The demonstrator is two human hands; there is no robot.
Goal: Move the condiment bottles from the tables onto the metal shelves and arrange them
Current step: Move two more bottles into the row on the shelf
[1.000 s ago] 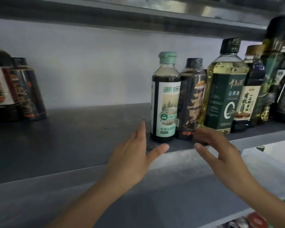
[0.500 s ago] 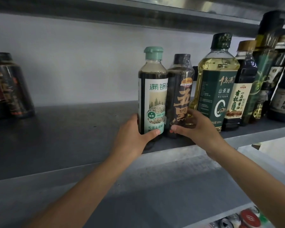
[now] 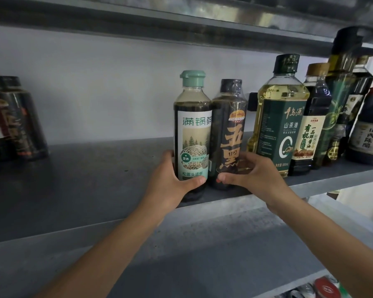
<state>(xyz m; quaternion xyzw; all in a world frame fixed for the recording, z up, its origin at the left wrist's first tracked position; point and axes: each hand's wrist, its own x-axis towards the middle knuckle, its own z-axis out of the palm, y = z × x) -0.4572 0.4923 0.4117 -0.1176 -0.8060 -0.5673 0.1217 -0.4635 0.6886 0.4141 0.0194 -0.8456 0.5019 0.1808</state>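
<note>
- The green-capped bottle (image 3: 193,130) stands upright near the front edge of the middle shelf (image 3: 95,179), roughly halfway along it.
- The left hand (image 3: 170,181) grips it low down. The thumb lies across the bottom of the label and the fingers are curled round the left side and out of sight behind.
- Right next to it, touching side to side, is the black-capped bottle (image 3: 228,134) with big gold characters, also upright on the shelf.
- The right hand (image 3: 252,175) has that one. The thumb is pressed on the front near the base and the fingers are wrapped round its right side.
- To the right of the pair is a yellow oil bottle (image 3: 280,125) with a dark green label, just beside the right hand's knuckles. I can't tell if they touch.
- Then there's a gold-capped soy sauce bottle (image 3: 310,130) and a bunch more dark bottles (image 3: 353,108) packed together toward the shelf's right end.
- Way off at the left end of the same shelf sit a couple of dark bottles (image 3: 19,125), kinda blurry.
- There's another shelf (image 3: 181,16) above, and a lower shelf (image 3: 202,254) under the forearms.
- The bottom right corner shows some can tops (image 3: 323,289), one of them red.
</note>
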